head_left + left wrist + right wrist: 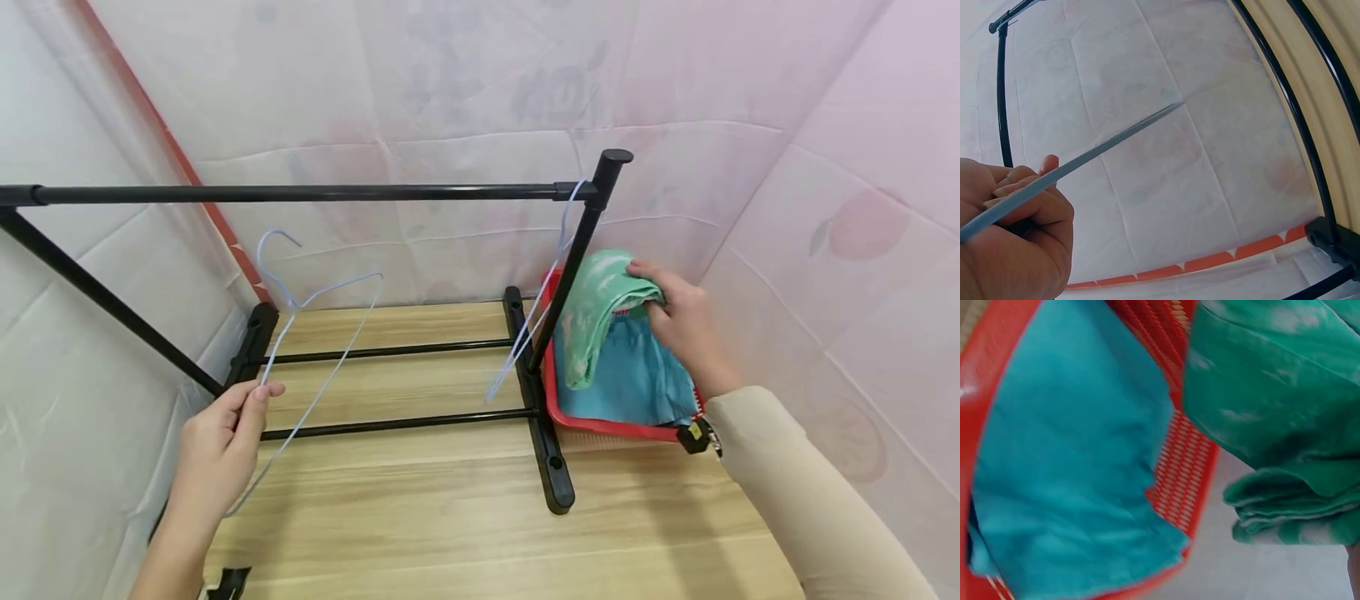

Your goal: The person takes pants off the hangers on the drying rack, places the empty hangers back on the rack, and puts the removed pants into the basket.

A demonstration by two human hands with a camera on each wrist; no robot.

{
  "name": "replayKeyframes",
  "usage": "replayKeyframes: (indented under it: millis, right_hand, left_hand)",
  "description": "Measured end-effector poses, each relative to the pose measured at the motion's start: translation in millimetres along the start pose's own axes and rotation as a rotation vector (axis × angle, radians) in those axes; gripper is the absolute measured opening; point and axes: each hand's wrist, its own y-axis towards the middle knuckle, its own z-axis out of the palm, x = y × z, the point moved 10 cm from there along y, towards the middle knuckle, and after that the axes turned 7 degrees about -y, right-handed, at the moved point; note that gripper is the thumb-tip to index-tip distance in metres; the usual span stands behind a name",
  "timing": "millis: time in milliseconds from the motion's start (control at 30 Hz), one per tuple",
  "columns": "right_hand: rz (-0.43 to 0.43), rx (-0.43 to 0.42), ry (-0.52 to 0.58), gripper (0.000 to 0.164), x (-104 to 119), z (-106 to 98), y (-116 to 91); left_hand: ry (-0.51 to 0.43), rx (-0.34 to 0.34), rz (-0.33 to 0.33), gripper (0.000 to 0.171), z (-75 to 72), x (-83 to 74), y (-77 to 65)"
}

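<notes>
My left hand [219, 447] pinches one side of a light blue wire hanger [327, 385], whose hook points up on the left of the rack. In the left wrist view the hanger's wire [1102, 147] runs across the curled fingers [1040, 209]. On the right, my right hand [686, 321] grips a folded green cloth with white patches [600, 308], held over a red basket [622, 429]. Inside that basket lies a blue cloth [637, 367]. The right wrist view shows the green cloth's folded layers [1297, 509] beside the blue cloth [1072, 450].
A black rack [300, 194] with a top bar and two low bars stands on the wooden table [420, 517]. Another light blue hanger [528, 333] hangs at the bar's right end. Pale printed sheeting [450, 83] encloses the back and sides.
</notes>
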Motion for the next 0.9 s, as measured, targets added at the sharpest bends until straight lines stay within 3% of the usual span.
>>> replayKeyframes:
  millis: [67, 267, 467, 633, 900]
  right_hand:
    - [0.014, 0.01, -0.01, 0.054, 1.3, 9.3, -6.1]
    - [0.065, 0.159, -0.007, 0.054, 0.4, 37.5, -23.5]
    - [0.017, 0.259, -0.042, 0.056, -2.3, 40.9, -25.9]
    - [-0.095, 0.426, -0.131, 0.062, -0.8, 45.3, -28.3]
    - [-0.433, 0.567, -0.325, 0.066, 20.9, 43.2, -45.3]
  left_hand:
    - [0.008, 0.004, -0.009, 0.019, 0.3, 1.8, -1.3]
    - [0.023, 0.032, -0.008, 0.02, 3.6, 4.9, -2.0]
    - [0.012, 0.035, -0.004, 0.02, 4.8, 6.0, 0.0]
    - [0.005, 0.045, -0.007, 0.02, 7.8, 5.9, 0.6]
    - [0.002, 0.071, -0.005, 0.021, 12.8, 5.4, 2.7]
